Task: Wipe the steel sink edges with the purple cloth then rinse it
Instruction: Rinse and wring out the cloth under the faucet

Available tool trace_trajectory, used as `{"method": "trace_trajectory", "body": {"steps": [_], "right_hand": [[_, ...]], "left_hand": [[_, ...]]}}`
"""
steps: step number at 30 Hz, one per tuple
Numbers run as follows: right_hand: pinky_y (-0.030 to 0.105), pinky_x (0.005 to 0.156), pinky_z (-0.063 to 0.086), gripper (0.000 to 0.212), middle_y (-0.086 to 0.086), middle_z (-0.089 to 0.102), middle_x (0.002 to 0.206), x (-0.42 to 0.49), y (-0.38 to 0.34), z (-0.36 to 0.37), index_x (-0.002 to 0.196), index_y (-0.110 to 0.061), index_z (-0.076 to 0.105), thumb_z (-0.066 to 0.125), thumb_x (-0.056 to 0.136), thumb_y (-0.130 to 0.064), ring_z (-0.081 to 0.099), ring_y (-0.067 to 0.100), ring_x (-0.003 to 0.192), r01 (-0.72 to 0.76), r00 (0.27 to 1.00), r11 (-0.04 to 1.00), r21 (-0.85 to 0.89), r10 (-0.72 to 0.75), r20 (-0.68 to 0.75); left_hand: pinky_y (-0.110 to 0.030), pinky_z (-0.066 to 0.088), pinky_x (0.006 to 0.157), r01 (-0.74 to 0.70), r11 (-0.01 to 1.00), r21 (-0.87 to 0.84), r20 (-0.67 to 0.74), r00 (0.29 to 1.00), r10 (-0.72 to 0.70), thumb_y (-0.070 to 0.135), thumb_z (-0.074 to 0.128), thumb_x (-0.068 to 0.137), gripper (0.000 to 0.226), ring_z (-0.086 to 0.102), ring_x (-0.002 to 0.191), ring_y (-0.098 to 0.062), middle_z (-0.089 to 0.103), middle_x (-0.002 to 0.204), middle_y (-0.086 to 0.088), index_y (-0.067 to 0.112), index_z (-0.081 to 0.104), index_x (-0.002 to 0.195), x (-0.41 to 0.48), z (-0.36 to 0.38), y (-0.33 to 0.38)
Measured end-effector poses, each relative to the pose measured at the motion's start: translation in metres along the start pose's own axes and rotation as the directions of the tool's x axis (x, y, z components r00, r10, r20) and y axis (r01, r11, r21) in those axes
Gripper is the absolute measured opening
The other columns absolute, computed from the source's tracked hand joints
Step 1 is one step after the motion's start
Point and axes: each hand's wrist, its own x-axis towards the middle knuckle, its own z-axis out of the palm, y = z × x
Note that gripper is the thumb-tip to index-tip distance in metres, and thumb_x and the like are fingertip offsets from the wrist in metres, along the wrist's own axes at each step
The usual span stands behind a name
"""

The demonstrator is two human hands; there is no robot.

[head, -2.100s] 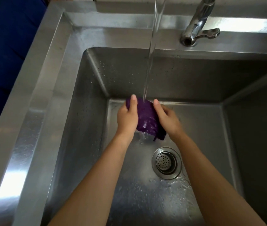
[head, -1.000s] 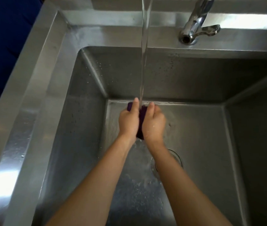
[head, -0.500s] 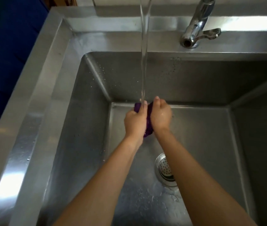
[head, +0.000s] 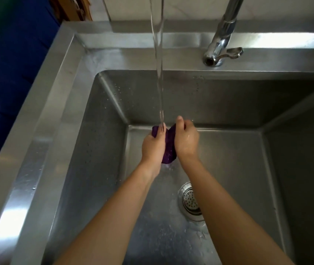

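Water (head: 158, 73) falls in a thin clear stream from beyond the top of the view, straight onto the bunched purple cloth (head: 168, 148). The cloth is held low over the floor of the square stainless-steel sink (head: 43, 131), between two hands set close together. The left hand (head: 152, 148) has its fingers curled round the cloth's left side, and a lobe of fabric pokes out above it. The right hand (head: 186, 140) wraps the right side, thumb raised at the top. Both grips are closed on the cloth. Runoff spreads below toward the round perforated metal drain strainer (head: 189, 201), which is half hidden by the right forearm. A chrome lever tap (head: 221, 41) stands on the back ledge.

Since the cloth is under running water and not on the rim, the wiping of the edges looks finished and the rinse is in progress. What probably remains is squeezing the cloth out and shutting off the water.
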Motion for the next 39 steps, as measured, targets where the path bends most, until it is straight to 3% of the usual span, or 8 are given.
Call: {"method": "trace_trajectory", "body": {"steps": [2,5,8,12,16,25,34,39], "right_hand": [[0.021,0.055,0.029,0.029,-0.004,0.051,0.071,-0.011,-0.006,-0.007,0.091,-0.009,0.051,0.035,0.099,-0.031,0.048,0.013,0.066,0.019,0.999,1.0,0.007,-0.019,0.029],[0.018,0.06,0.036,0.025,-0.001,0.058,0.078,-0.032,-0.011,-0.016,0.094,-0.01,0.06,0.036,0.098,-0.018,0.051,0.008,0.066,0.132,0.973,0.99,-0.058,-0.118,0.199],[0.012,0.075,0.042,0.034,-0.001,0.065,0.104,-0.051,0.002,-0.023,0.116,-0.015,0.064,0.041,0.092,-0.006,0.058,0.008,0.089,0.231,0.905,0.97,-0.076,-0.186,0.382],[0.009,0.077,0.047,0.031,0.009,0.066,0.109,-0.055,0.003,-0.048,0.114,-0.009,0.064,0.042,0.093,-0.001,0.062,0.012,0.09,0.019,0.86,0.993,0.117,-0.076,0.505],[0.019,0.054,0.049,0.028,0.006,0.069,0.086,-0.044,-0.012,-0.08,0.108,-0.003,0.062,0.038,0.096,-0.007,0.059,0.013,0.061,-0.131,0.937,0.969,0.21,0.052,0.346],[0.023,0.049,0.041,0.062,0.004,0.067,0.071,-0.008,-0.087,-0.121,0.091,-0.014,0.065,0.017,0.097,-0.053,0.052,0.013,0.055,0.072,0.986,0.977,0.203,-0.1,0.131],[0.017,0.043,0.034,0.043,-0.004,0.046,0.056,0.004,-0.116,-0.111,0.08,-0.017,0.06,0.032,0.098,-0.044,0.04,0.004,0.044,0.112,0.99,0.936,0.332,-0.135,0.046],[0.017,0.047,0.033,0.041,-0.004,0.045,0.056,0.011,-0.108,-0.108,0.076,-0.015,0.06,0.031,0.1,-0.033,0.039,0.003,0.046,0.189,0.981,0.93,0.316,-0.194,-0.015]], "left_hand": [[-0.042,0.055,0.086,0.082,0.997,-0.013,0.076,0.994,-0.081,0.076,0.047,0.073,0.066,0.066,0.097,-0.023,0.067,0.11,-0.006,0.023,0.057,0.112,-0.001,-0.006,0.002],[-0.036,0.058,0.071,0.248,0.961,-0.123,0.246,0.946,-0.213,0.089,0.058,0.04,0.106,0.069,0.096,-0.021,0.068,0.112,-0.005,0.025,0.052,0.124,-0.005,-0.011,0.001],[-0.028,0.055,0.061,0.313,0.904,-0.293,0.352,0.914,-0.203,0.068,0.067,0.062,0.072,0.07,0.083,-0.017,0.071,0.092,-0.005,0.017,0.06,0.112,-0.009,-0.015,-0.001],[-0.03,0.053,0.062,0.4,0.855,-0.33,0.359,0.891,-0.278,0.047,0.06,0.082,0.036,0.066,0.069,-0.018,0.07,0.077,-0.004,0.018,0.064,0.103,-0.008,-0.018,0.0],[-0.03,0.05,0.057,0.421,0.825,-0.376,0.34,0.891,-0.3,0.028,0.061,0.083,0.019,0.065,0.057,-0.021,0.069,0.069,-0.007,0.014,0.062,0.097,-0.013,-0.013,0.004],[-0.012,0.033,0.032,0.37,0.85,-0.375,0.247,0.924,-0.293,0.042,0.069,0.078,0.025,0.046,0.034,-0.011,0.056,0.062,-0.002,0.018,0.059,0.081,-0.015,-0.008,0.01],[-0.026,0.047,0.055,0.251,0.915,-0.314,0.236,0.955,-0.181,0.061,0.064,0.066,0.064,0.064,0.068,-0.016,0.07,0.084,-0.001,0.018,0.064,0.114,-0.012,-0.011,0.004],[-0.028,0.052,0.068,0.296,0.891,-0.344,0.31,0.931,-0.19,0.057,0.057,0.079,0.042,0.067,0.082,-0.013,0.073,0.089,0.002,0.022,0.067,0.101,-0.011,-0.014,0.001]]}}
